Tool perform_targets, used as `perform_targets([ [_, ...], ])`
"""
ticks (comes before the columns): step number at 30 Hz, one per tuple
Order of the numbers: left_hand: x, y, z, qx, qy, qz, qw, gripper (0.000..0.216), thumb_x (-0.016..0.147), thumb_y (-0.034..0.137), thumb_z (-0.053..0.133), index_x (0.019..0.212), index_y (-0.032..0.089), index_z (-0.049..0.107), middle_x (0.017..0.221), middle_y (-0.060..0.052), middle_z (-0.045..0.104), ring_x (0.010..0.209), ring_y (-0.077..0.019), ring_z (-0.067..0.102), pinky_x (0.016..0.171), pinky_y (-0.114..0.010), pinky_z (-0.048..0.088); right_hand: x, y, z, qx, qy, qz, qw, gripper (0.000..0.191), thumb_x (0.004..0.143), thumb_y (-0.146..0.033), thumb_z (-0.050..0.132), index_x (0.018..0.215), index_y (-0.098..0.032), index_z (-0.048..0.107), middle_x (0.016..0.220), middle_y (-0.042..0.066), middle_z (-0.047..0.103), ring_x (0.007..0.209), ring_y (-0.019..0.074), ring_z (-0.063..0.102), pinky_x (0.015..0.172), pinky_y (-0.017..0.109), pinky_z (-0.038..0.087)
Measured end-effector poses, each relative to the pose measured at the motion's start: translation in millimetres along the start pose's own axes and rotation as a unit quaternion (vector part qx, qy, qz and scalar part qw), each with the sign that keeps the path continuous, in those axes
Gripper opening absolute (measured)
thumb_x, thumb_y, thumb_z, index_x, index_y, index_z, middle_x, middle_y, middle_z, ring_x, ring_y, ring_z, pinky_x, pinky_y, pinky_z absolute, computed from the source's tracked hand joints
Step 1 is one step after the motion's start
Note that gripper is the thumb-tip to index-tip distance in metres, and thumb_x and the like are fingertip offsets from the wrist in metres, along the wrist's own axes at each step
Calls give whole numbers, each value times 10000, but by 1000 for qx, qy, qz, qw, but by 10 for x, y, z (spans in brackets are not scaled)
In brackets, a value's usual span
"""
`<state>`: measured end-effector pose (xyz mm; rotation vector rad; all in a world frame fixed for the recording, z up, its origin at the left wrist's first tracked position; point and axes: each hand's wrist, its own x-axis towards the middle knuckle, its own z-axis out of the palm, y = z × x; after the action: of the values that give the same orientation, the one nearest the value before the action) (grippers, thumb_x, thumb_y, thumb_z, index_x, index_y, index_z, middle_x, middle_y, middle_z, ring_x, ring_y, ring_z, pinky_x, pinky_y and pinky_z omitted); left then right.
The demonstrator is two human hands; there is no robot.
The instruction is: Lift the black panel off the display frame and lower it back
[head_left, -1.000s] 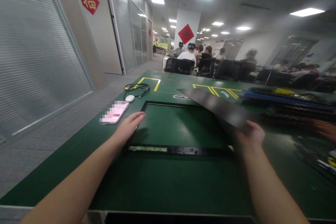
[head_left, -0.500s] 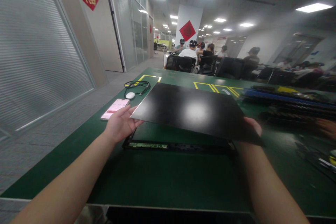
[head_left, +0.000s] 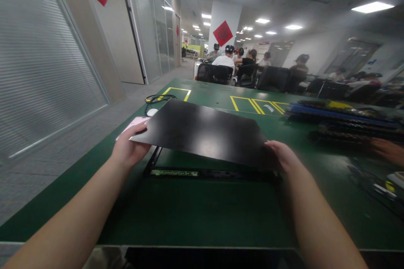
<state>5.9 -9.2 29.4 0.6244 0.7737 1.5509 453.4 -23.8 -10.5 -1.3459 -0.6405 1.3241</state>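
A green bench [head_left: 202, 214] spans the view. Tilted above it, a thin black rectangular sheet [head_left: 202, 132] is held clear over a black rectangular frame [head_left: 240, 175], which lies flat on the bench. The left hand [head_left: 128, 147] has its grip closed on the sheet's left edge; the right hand [head_left: 282, 155] has its grip pinched at the right edge. A phone [head_left: 136, 121] lies beyond the left hand, near a coiled black cable [head_left: 154, 101].

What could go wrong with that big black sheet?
The left hand and right hand hold the black sheet only near its edges, so it might slip onto the dark frame below. That could scrape the frame's uncovered green strip. The left hand also looks close to the phone, so it might bump it.
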Motion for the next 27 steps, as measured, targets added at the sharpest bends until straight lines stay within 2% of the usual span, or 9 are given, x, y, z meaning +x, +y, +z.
perform_targets([
  [2, -14, 31, 4, 7, -5, 16, 1000, 211, 632, 68, 672, 834, 122, 702, 739, -8, 721, 620, -114, 644, 634, -184, 541, -7, -5, 17, -2, -20, 32, 999, 165, 741, -152, 595, 859, -150, 710, 707, 77, 728, 623, 198, 691, 591, 294, 560],
  [5, -28, 52, 10, 11, 8, 35, 999, 204, 623, 94, 664, 819, 110, 716, 714, -11, 718, 620, -123, 633, 611, -192, 532, -2, -8, 34, 20, -30, 16, 999, 242, 784, -141, 531, 935, -117, 718, 792, 100, 743, 661, 166, 693, 603, 252, 552],
  [9, -18, 41, 3, 28, 22, 48, 998, 236, 627, 100, 663, 846, 135, 742, 764, -3, 765, 685, -134, 649, 651, -203, 537, 30, 8, 34, 14, 5, 1, 1000, 276, 800, -156, 556, 1041, -122, 687, 850, 135, 749, 715, 187, 710, 627, 266, 563],
  [13, 23, 0, -45, 55, -7, 52, 997, 272, 602, 134, 707, 870, 131, 754, 785, -14, 774, 719, -148, 666, 649, -201, 532, 54, 32, 25, -10, 53, -18, 998, 277, 824, -178, 562, 1091, -154, 634, 828, 148, 751, 699, 218, 719, 620, 297, 567],
  [16, 45, -46, -81, 86, -26, 60, 994, 328, 591, 171, 738, 915, 138, 769, 863, -30, 793, 809, -177, 695, 655, -205, 529, 55, 41, 20, -29, 70, -20, 997, 233, 835, -194, 563, 1058, -165, 625, 810, 146, 754, 695, 221, 725, 629, 299, 569],
  [21, 9, -104, -61, 126, -26, 86, 988, 355, 578, 212, 788, 922, 129, 803, 938, -59, 808, 912, -218, 709, 663, -216, 534, 58, 46, 12, -40, 56, 0, 998, 133, 781, -206, 614, 908, -178, 643, 839, 147, 761, 738, 209, 732, 664, 286, 570],
  [24, -14, -109, -36, 126, -27, 91, 987, 350, 561, 221, 806, 899, 130, 815, 918, -64, 810, 906, -222, 714, 661, -220, 543, 74, 50, -2, -47, 69, -27, 996, 75, 746, -214, 636, 819, -200, 628, 812, 118, 764, 741, 200, 719, 662, 280, 562],
  [27, -15, -110, -29, 120, -36, 97, 987, 323, 575, 217, 798, 887, 139, 819, 923, -62, 810, 884, -213, 715, 648, -215, 540, 103, 55, -27, -66, 85, -67, 992, 75, 710, -228, 659, 778, -210, 630, 803, 86, 770, 690, 175, 673, 560, 238, 509],
])
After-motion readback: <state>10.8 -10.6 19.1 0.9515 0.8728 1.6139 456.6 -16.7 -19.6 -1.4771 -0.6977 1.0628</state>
